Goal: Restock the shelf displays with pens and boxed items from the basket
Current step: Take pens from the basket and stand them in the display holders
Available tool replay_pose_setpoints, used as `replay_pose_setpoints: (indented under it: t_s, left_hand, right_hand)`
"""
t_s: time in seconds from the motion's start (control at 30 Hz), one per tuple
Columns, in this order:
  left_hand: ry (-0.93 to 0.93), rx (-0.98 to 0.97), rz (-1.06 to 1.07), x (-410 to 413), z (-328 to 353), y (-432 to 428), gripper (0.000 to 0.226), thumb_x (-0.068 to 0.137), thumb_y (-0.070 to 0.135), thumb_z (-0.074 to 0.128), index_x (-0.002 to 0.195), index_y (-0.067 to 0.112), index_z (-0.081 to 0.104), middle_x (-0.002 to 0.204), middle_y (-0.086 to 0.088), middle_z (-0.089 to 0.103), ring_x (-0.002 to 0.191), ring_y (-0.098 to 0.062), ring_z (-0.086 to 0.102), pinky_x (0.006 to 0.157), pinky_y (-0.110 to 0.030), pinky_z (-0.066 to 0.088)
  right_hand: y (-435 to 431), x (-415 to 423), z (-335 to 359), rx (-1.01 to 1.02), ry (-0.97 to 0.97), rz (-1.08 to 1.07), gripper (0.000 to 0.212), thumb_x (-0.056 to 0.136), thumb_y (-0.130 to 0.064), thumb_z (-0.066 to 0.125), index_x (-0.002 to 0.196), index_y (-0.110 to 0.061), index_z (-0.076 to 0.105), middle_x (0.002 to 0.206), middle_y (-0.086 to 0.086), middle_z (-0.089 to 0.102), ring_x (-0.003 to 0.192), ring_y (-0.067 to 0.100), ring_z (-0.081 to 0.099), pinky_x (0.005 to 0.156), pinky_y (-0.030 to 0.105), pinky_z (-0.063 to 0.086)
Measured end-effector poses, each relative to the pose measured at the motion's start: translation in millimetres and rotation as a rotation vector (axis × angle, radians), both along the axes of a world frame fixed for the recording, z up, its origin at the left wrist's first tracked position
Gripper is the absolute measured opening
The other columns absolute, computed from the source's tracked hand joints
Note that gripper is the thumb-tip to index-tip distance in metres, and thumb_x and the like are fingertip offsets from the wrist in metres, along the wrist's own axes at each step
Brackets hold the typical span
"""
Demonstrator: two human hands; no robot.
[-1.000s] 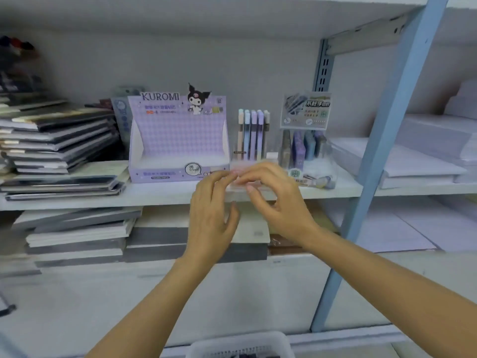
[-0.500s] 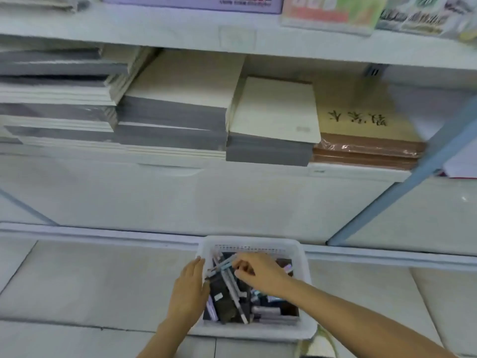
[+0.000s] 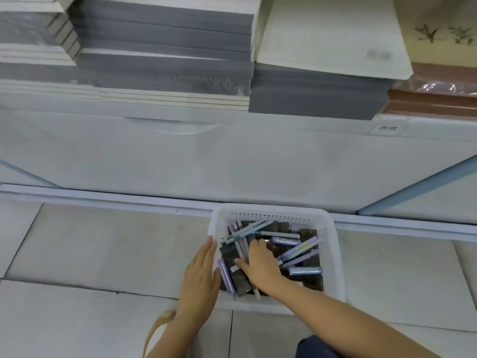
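Straight-fingered left hand [image 3: 201, 275] rests on the basket [image 3: 335, 254]'s left rim; right hand [image 3: 260, 264] grips purple pens [image 3: 241, 250] inside.

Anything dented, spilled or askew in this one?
The white shelf front panel has a curved dent near its top edge, under the grey notebook stacks. In the white basket, pens and dark boxes lie jumbled, but none have spilled onto the floor.
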State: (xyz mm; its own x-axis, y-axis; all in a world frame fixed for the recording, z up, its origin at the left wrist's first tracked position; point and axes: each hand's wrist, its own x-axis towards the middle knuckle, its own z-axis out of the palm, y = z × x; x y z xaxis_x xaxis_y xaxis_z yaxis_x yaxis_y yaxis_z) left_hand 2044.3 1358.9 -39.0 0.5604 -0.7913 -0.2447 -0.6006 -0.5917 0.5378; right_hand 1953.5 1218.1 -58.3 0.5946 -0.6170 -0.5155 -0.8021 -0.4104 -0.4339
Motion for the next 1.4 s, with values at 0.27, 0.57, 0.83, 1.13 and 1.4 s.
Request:
replay_pose_setpoints:
  t_s: [0.27, 0.57, 0.83, 1.13, 1.4]
  left_hand:
    - [0.014, -0.034, 0.015, -3.4, -1.1, -0.3, 0.058, 0.101, 0.017, 0.046, 0.152, 0.021, 0.018, 0.156, 0.015, 0.003, 0.145, -0.009, 0.022, 0.113, -0.019, 0.015]
    - [-0.041, -0.025, 0.020, -5.3, 11.3, -5.6, 0.051, 0.097, 0.013, 0.054, 0.146, 0.013, 0.038, 0.156, -0.004, 0.029, 0.139, -0.023, 0.034, 0.112, -0.034, 0.031]
    - [0.850, -0.196, 0.293, -37.6, 45.3, -58.5, 0.023, 0.097, 0.032, 0.052, 0.104, 0.014, 0.065, 0.091, -0.005, 0.068, 0.078, -0.008, 0.067, 0.066, -0.015, 0.051]
    - [0.987, -0.363, 0.720, -42.4, 43.5, -70.8, 0.033, 0.105, 0.032, 0.035, 0.105, 0.009, 0.060, 0.088, -0.001, 0.075, 0.066, -0.023, 0.071, 0.046, -0.030, 0.053]
    - [0.868, -0.371, 0.783, -13.0, 38.2, -54.9, 0.027, 0.103, 0.026, 0.043, 0.095, 0.006, 0.058, 0.054, 0.002, 0.039, 0.043, -0.009, 0.033, 0.040, -0.022, 0.035]
  right_hand:
    - [-8.8, 5.8, -2.6, -0.072, 0.045, 0.120, 0.036, 0.094, -0.041, 0.056, 0.108, -0.008, 0.057, 0.106, 0.009, 0.060, 0.093, 0.025, 0.062, 0.072, 0.033, 0.047]
    - [-29.3, -28.6, 15.5, 0.499, -0.050, -0.038, 0.022, 0.102, -0.030, 0.045, 0.096, -0.009, 0.051, 0.080, 0.007, 0.059, 0.064, 0.016, 0.055, 0.064, 0.031, 0.047]
    - [-28.1, -48.1, 51.9, 0.678, -0.339, 0.006, 0.027, 0.100, -0.047, 0.042, 0.096, -0.023, 0.052, 0.061, -0.006, 0.062, 0.046, 0.009, 0.054, 0.044, 0.019, 0.044]
    - [-21.9, -42.6, 53.3, 0.848, -0.285, 0.105, 0.028, 0.101, -0.046, 0.038, 0.106, -0.026, 0.057, 0.088, 0.005, 0.067, 0.078, 0.019, 0.066, 0.078, 0.035, 0.055]
    - [-76.3, -30.8, 20.9, 0.020, -0.294, 0.093, 0.025, 0.097, -0.018, 0.052, 0.122, -0.020, 0.056, 0.122, -0.004, 0.058, 0.107, 0.007, 0.054, 0.096, 0.026, 0.046]
